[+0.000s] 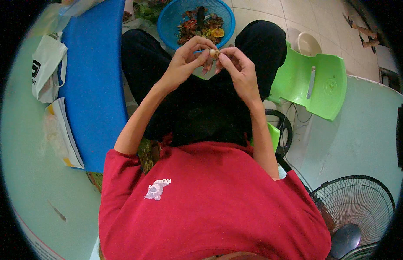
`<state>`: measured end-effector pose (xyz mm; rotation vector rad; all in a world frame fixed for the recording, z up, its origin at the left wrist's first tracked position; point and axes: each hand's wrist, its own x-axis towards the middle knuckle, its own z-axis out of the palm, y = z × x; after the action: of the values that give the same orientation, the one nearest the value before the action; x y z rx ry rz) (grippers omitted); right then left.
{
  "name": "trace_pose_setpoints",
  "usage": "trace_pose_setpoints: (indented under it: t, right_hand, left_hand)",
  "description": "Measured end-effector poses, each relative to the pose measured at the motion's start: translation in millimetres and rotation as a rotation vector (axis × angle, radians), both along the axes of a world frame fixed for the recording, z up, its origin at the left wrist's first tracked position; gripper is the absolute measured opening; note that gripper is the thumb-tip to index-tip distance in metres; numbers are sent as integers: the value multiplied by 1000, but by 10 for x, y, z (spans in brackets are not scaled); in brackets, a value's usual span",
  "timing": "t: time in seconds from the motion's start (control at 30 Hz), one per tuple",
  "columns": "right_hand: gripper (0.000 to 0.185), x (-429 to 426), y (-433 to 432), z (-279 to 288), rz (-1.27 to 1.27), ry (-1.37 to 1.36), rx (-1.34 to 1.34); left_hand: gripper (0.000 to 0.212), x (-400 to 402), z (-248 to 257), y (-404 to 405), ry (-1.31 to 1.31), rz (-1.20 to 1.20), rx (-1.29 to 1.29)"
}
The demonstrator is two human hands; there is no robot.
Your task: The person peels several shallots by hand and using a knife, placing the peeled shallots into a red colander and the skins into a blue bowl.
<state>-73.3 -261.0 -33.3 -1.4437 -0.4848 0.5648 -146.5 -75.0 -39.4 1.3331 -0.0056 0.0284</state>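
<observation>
Between the fingertips of both hands is a small pale bulb (214, 53) with brownish skin, perhaps garlic or a shallot. My left hand (191, 56) pinches it from the left between thumb and fingers. From the other side, my right hand (241, 66) has its thumb and forefinger on the bulb's browner end. Both hands are over my lap, at the near rim of a blue plastic basket (163, 28). Reddish-brown scraps (214, 22), a dark stick-like piece (200, 19) and a cut yellow round (217, 32) lie in the basket.
Left stands a blue table (94, 81) with a white bag (47, 70) and papers (69, 133). Leafy greens (149, 12) lie beside the basket. To the right are a green plastic chair (330, 83), a beige basin (308, 44), a cable and a fan (357, 208). Another person's feet (370, 40) show far right.
</observation>
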Motion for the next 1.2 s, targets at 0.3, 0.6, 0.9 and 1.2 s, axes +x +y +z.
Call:
trace_pose_setpoints:
  t: [0.3,0.6,0.9,1.2]
  right_hand:
    - [21,-47,41,51,-40,-157,-114]
    - [21,-42,47,38,-76,-95,-65]
    - [22,-60,68,89,-84,-281,-202]
    - [21,-46,50,88,-73,-472,-266]
  left_hand:
    - [17,5,-102,-6,33,84,-29]
    - [28,13,-38,7,-49,165,-19]
    - [38,-21,-14,13,39,209,1]
    - [39,-3,-50,13,-32,206,61]
